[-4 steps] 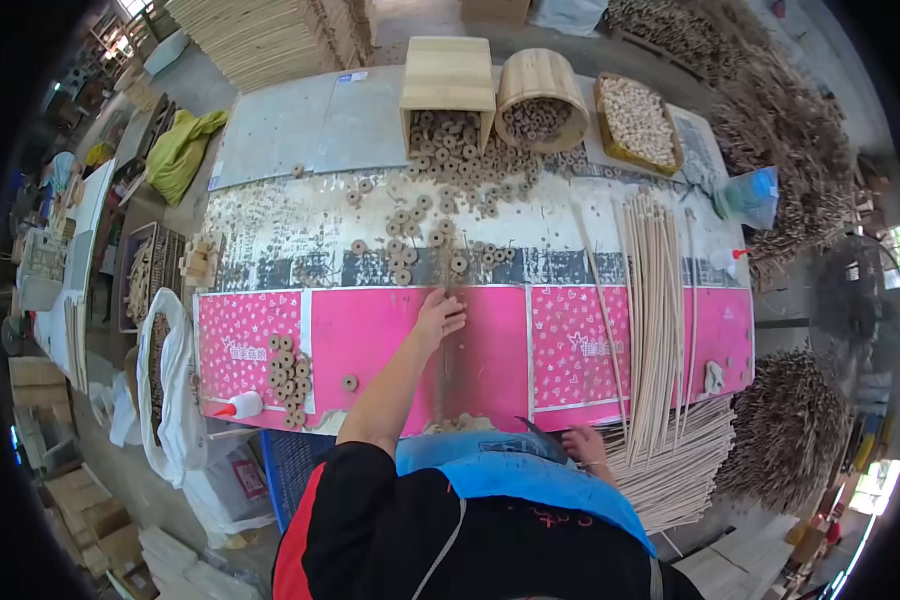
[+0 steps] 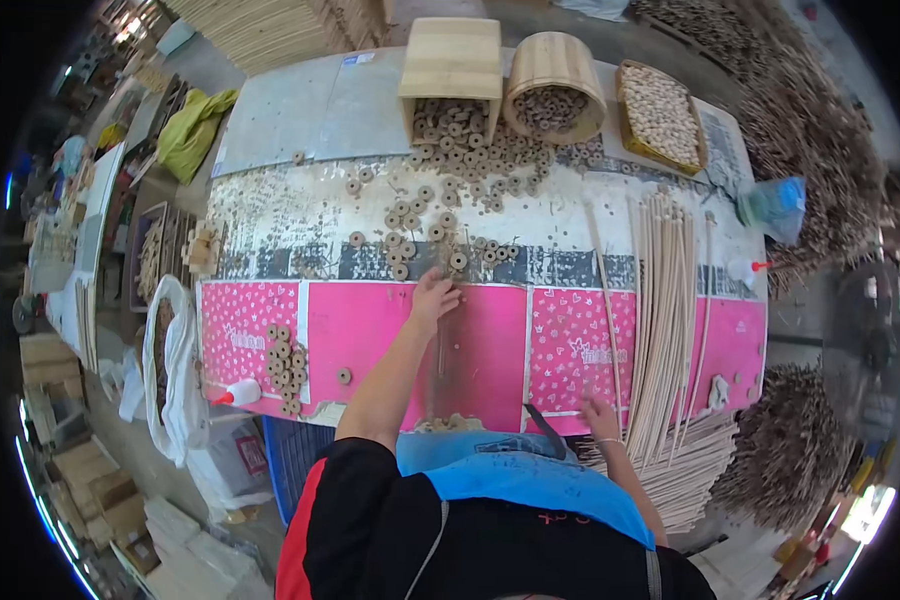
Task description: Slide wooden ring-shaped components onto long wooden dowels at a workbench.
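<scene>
My left hand (image 2: 434, 298) is over the far edge of the pink table covering (image 2: 370, 330), its fingers apart and nothing seen in them. Just beyond its fingertips lie loose round wooden discs with center holes (image 2: 458, 261). At the table's near edge my right hand (image 2: 600, 417) is raised with loosely bent fingers, left of the long thin wooden sticks (image 2: 660, 330); I see nothing held in it. A dark flat strip (image 2: 544, 428) rests at the edge beside it. More discs (image 2: 285, 370) are grouped at the left, with a single disc (image 2: 344, 375) apart from them.
A wooden box (image 2: 452, 70) and a round wooden tub (image 2: 555, 85), both holding discs, lie on their sides at the back. A yellow basket (image 2: 705, 150) holds small pale pieces. A white bottle with a red tip (image 2: 242, 392) lies front left. More sticks (image 2: 690, 490) are below the table edge.
My right hand has moved forward and slightly right, up from the apron to the table's near edge. My left hand stays over nearly the same spot. The whole view has shifted a little.
</scene>
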The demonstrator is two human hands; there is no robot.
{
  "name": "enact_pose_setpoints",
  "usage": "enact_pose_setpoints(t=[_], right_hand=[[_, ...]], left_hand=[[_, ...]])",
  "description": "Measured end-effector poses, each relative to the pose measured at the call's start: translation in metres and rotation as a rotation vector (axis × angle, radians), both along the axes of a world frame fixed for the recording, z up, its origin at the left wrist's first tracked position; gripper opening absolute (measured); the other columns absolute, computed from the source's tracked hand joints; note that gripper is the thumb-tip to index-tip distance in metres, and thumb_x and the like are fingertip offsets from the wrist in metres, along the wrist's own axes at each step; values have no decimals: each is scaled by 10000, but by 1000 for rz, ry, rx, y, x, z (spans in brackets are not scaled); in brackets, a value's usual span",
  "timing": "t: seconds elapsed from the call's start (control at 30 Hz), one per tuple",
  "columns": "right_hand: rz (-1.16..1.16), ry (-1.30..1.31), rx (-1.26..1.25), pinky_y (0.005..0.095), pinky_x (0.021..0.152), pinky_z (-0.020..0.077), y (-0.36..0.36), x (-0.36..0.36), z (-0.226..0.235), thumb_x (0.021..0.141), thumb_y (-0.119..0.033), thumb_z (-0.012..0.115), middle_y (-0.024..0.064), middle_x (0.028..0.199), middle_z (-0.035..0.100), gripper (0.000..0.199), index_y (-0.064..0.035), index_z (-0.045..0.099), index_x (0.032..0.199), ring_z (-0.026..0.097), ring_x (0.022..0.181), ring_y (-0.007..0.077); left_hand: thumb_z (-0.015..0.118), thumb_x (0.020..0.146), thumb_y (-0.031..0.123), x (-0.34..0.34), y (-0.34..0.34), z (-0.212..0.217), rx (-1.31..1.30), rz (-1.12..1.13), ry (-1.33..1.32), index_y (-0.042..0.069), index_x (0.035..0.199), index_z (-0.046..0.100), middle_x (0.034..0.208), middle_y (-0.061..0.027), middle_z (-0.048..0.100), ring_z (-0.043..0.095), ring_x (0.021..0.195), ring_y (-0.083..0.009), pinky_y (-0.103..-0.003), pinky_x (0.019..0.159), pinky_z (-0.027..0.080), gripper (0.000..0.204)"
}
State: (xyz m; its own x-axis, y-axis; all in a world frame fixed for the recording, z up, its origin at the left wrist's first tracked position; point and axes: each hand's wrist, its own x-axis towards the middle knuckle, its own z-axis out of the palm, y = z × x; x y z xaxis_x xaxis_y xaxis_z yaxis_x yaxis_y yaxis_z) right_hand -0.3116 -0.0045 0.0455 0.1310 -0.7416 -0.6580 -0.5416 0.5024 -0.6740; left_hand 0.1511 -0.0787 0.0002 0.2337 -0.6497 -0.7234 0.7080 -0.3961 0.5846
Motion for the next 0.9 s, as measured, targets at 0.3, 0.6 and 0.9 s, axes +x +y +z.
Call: enact_pose_setpoints(t=[0.3, 0.6, 0.9], right_hand=[[766, -229, -706, 378, 871, 548, -167, 259, 15, 873, -150, 664, 98, 1241, 642, 491, -179, 584, 1356, 630, 1124, 266], [1006, 99, -942, 385, 757, 565, -193, 386, -32, 754, -46, 656, 89, 1056, 516, 288, -140, 639, 1026, 538, 1056, 285], [547, 12, -893, 413, 824, 524, -286, 414, -16, 792, -92, 684, 75, 1023, 585, 289, -141, 661, 1076, 549, 1026, 288]], left_hand=[[828, 728, 142, 102, 12, 44, 206, -563, -1590, 225, 1538, 358, 1400, -142, 513, 503, 1269, -370, -463, 1013, 462, 940], [853, 718, 342, 135, -98, 29, -21, -946, -1699, 394, 1578, 248, 1669, -30, 203, 205, 1517, -393, -693, 1153, 216, 1053], [851, 679, 459, 146, -125, 1, -218, -951, -1717, 355, 1578, 267, 1661, -21, 224, 227, 1519, -333, -699, 1144, 222, 1077]])
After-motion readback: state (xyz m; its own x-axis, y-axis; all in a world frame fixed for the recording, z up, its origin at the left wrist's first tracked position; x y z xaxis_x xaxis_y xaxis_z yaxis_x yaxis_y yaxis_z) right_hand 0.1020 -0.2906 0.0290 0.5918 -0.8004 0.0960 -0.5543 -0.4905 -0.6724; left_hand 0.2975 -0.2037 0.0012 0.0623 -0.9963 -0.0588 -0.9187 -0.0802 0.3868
